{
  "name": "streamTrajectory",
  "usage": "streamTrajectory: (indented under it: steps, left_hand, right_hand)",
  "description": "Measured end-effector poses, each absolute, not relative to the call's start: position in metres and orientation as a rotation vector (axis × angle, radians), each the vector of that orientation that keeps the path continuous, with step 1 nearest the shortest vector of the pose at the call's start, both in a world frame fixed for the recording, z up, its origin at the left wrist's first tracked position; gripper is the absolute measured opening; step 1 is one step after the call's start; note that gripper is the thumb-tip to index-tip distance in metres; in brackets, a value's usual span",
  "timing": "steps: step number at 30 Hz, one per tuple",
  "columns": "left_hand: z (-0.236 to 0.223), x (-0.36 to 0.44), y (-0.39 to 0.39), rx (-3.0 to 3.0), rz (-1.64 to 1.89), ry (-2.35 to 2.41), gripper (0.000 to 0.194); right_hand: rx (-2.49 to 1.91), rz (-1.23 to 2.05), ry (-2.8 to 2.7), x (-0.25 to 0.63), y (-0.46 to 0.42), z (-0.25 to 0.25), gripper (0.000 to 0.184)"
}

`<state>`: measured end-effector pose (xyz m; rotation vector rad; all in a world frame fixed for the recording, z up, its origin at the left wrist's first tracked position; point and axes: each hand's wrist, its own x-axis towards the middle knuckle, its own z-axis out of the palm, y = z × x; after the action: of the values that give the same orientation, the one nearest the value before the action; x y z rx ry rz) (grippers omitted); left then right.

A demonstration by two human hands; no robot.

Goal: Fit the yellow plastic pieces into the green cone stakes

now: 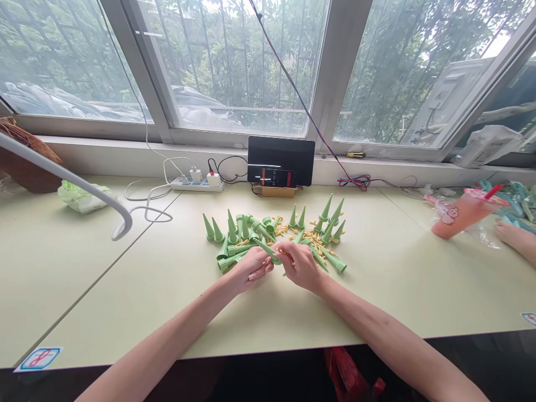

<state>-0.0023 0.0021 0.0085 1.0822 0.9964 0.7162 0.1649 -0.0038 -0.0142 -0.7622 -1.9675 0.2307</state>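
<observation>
A green pointed plastic spike [266, 247] is gripped in my left hand [252, 268], its tip slanting up and left. My right hand [300, 267] meets it at the spike's wide end, with thumb and fingers pinched together. A bit of yellow shows at those fingertips, seemingly a small yellow plastic piece [280, 252], mostly hidden by the fingers. Beyond my left hand lie several green spikes and tubes [237, 249]. Around my right hand are loose yellow pieces [322, 245], and several green cones [326, 207] stand upright behind them, some with yellow parts on their sides.
A phone [277, 178] leans against a dark tablet [281, 153] at the back. Left of it sits a power strip [199, 184] with cables. A cup with a red straw [464, 214] tilts at right, near another person's arm [517, 240]. A white curved bar [84, 181] crosses the left.
</observation>
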Motion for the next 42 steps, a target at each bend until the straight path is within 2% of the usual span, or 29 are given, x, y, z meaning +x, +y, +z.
streamTrajectory:
  steps: [5, 12, 22, 31, 42]
  left_hand:
    - [0.008, 0.003, 0.0, 1.14, 0.73, 0.973, 0.059]
    - [0.019, 0.009, -0.007, 1.327, 1.016, 0.946, 0.043]
    - [0.01, 0.008, -0.007, 1.537, 1.061, 1.045, 0.029]
    - [0.01, 0.005, -0.005, 1.597, 0.964, 0.985, 0.035]
    - [0.008, 0.003, -0.003, 1.499, 0.832, 0.885, 0.044]
  right_hand:
    - [-0.802, 0.188, -1.879, 0.162, -0.006, -0.016, 0.014]
    - [-1.001, 0.386, -1.606, 0.16, -0.006, -0.013, 0.02]
    - [-0.957, 0.837, -1.414, 0.157, -0.004, -0.019, 0.027]
    - [-0.951, 0.601, -1.581, 0.155, -0.011, -0.012, 0.013]
    - [-0.923, 0.387, -1.696, 0.154, -0.012, -0.017, 0.008]
